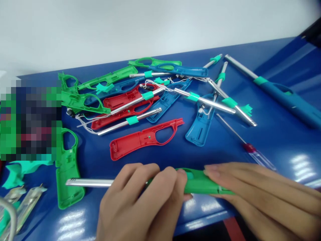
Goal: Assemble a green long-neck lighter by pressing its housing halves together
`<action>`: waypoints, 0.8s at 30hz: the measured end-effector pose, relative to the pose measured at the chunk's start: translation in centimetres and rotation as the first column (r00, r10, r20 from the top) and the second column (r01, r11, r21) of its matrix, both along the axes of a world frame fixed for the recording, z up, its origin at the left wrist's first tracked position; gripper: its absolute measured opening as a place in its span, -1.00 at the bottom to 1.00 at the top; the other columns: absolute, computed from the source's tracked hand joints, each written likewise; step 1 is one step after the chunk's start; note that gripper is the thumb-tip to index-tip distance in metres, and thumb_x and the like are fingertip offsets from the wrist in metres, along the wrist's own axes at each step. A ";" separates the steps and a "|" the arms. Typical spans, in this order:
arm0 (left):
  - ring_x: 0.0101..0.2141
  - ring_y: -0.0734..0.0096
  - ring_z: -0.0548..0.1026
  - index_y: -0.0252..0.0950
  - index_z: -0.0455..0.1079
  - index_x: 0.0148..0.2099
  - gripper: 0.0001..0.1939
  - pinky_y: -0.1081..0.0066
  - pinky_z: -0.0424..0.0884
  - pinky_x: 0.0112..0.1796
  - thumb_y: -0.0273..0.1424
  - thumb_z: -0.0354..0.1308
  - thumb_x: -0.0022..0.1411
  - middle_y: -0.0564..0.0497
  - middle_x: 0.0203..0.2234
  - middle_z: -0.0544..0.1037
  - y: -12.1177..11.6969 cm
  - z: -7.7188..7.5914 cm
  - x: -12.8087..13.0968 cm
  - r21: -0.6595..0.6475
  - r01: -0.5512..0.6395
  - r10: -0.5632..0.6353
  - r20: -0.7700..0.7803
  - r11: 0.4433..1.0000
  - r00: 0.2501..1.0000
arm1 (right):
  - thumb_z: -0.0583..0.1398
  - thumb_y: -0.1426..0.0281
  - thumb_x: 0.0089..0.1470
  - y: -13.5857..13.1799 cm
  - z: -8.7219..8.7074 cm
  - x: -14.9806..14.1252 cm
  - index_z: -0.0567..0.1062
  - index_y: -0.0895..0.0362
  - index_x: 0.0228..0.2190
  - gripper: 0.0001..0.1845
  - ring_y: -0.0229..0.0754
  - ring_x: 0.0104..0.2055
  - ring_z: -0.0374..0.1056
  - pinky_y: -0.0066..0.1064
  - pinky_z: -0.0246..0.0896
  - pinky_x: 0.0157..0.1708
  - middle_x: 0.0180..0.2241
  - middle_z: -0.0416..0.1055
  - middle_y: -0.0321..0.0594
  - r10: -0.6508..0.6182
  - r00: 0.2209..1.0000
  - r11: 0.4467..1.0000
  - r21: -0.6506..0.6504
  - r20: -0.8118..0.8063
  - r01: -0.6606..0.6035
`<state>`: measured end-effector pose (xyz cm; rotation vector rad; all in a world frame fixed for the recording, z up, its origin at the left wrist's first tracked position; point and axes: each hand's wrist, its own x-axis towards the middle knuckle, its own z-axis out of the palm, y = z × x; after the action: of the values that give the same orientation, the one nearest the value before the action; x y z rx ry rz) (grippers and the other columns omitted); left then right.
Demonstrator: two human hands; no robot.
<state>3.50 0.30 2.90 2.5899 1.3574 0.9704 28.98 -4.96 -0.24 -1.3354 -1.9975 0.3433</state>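
Observation:
Both hands grip one green plastic lighter [200,182] with a silver metal tube sticking out to the left, just above the front edge of the blue table [276,134]. My left hand [140,204] is curled round the lighter where the tube meets the green body. My right hand [260,194] lies over the handle end, fingers pressed together on it. Just beyond the hands lies a red lighter shell [145,138].
A pile of green, blue and red lighter shells and silver tubes with teal collars [155,92] covers the table's middle. A screwdriver [248,147] lies at the right, an assembled blue lighter [283,95] at far right, a green shell [67,174] at left.

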 end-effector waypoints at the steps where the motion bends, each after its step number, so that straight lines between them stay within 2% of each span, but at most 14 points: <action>1: -0.26 0.21 0.67 -0.09 0.64 0.07 -0.85 0.27 0.66 -0.24 -0.28 0.29 0.54 0.02 -0.28 0.65 0.3 0.3 0.1 0.004 0.012 -0.012 0.001 1.000 1.000 | 0.19 0.54 0.41 0.3 0.1 0.1 0.76 -0.12 0.08 -0.55 0.03 0.18 0.65 -0.10 0.57 0.29 0.09 0.73 -0.34 0.029 0.999 0.999 0.018 0.028 -0.030; 3: -0.21 0.16 0.68 -0.06 0.65 0.10 -0.79 0.24 0.69 -0.21 -0.18 0.32 0.51 0.00 -0.26 0.66 0.9 1.0 0.3 0.001 0.025 -0.025 -0.001 1.000 1.000 | 0.16 0.50 0.46 1.3 0.6 0.1 0.74 -0.10 0.10 -0.56 0.00 0.14 0.67 -0.16 0.60 0.25 0.09 0.73 -0.30 0.081 0.996 0.995 0.054 0.041 -0.084; 6: -0.19 0.13 0.69 -0.07 0.65 0.11 -0.76 0.21 0.70 -0.20 -0.14 0.32 0.51 -0.02 -0.25 0.67 1.7 1.8 0.2 0.009 0.047 -0.047 -0.003 0.999 0.999 | 0.25 0.44 0.46 3.1 1.7 -0.7 0.71 -0.14 0.11 -0.65 -0.02 -0.03 0.74 -0.24 0.71 0.04 0.00 0.76 -0.32 0.131 0.990 0.989 0.079 -0.060 -0.126; 10: -0.25 0.19 0.68 -0.10 0.64 0.08 -0.84 0.24 0.65 -0.29 -0.32 0.27 0.54 0.01 -0.25 0.69 2.1 2.5 -1.2 0.055 0.089 -0.087 -0.049 0.995 0.995 | 0.40 0.33 0.39 4.7 3.1 -1.3 0.65 -0.02 0.14 -0.67 -0.14 -0.22 0.74 -0.46 0.70 -0.10 -0.10 0.78 -0.31 0.126 0.990 0.992 0.035 -0.062 -0.124; 13: -0.28 0.26 0.67 -0.20 0.61 0.11 -0.75 0.23 0.61 -0.32 -0.55 0.20 0.51 0.01 -0.19 0.72 2.2 3.0 -2.5 0.100 0.172 -0.158 -0.134 0.980 0.978 | 0.39 0.31 0.40 5.0 3.6 -1.1 0.62 0.00 0.10 -0.72 -0.21 -0.23 0.74 -0.57 0.66 -0.08 -0.10 0.78 -0.33 0.148 0.988 0.988 0.049 -0.040 -0.146; 15: -0.25 0.23 0.68 -0.26 0.60 0.14 -0.70 0.20 0.61 -0.27 -0.61 0.18 0.49 -0.02 -0.13 0.74 2.0 3.1 -3.0 0.089 0.232 -0.215 -0.169 0.969 0.962 | 0.34 0.35 0.44 4.9 3.8 -1.1 0.60 -0.01 0.07 -0.78 -0.21 -0.19 0.74 -0.57 0.65 -0.05 -0.08 0.78 -0.33 0.156 0.987 0.985 0.078 -0.033 -0.153; 17: -0.19 0.19 0.68 -0.28 0.60 0.13 -0.70 0.17 0.62 -0.19 -0.63 0.16 0.51 -0.04 -0.12 0.73 1.6 3.0 -2.9 0.073 0.221 -0.210 -0.127 0.973 0.969 | 0.31 0.37 0.45 4.7 3.9 -1.2 0.59 0.00 0.06 -0.81 -0.22 -0.15 0.74 -0.59 0.62 -0.01 -0.06 0.78 -0.32 0.160 0.987 0.983 0.098 -0.030 -0.156; 20: -0.07 0.20 0.63 -0.26 0.58 0.17 -0.71 0.19 0.59 -0.01 -0.62 0.20 0.52 -0.06 -0.03 0.65 0.6 2.7 -2.5 0.071 0.126 -0.123 -0.045 0.990 0.991 | 0.33 0.38 0.44 4.2 4.1 -1.6 0.59 0.02 0.04 -0.82 -0.30 -0.15 0.72 -0.67 0.54 0.06 -0.08 0.78 -0.36 0.154 0.986 0.984 0.098 -0.058 -0.148; 22: 0.01 0.21 0.63 -0.24 0.54 0.25 -0.69 0.21 0.56 0.10 -0.56 0.20 0.57 -0.06 0.04 0.64 0.2 2.5 -2.3 0.062 0.124 -0.118 -0.090 0.990 0.989 | 0.34 0.38 0.43 3.8 4.1 -1.7 0.60 0.01 0.05 -0.81 -0.36 -0.12 0.71 -0.71 0.49 0.09 -0.08 0.76 -0.40 0.150 0.986 0.986 0.083 -0.072 -0.144; 24: 0.00 0.22 0.67 -0.22 0.51 0.29 -0.70 0.21 0.57 0.09 -0.49 0.15 0.63 -0.01 0.03 0.69 0.0 2.4 -2.3 0.052 0.151 -0.142 -0.158 0.987 0.977 | 0.33 0.39 0.44 3.5 4.2 -1.8 0.62 0.00 0.06 -0.79 -0.38 -0.08 0.69 -0.72 0.47 0.11 -0.06 0.75 -0.42 0.148 0.987 0.988 0.059 -0.068 -0.144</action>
<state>1.22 0.30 5.33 2.8176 1.1616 0.8198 27.21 -1.45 3.93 -1.1308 -2.0349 0.3971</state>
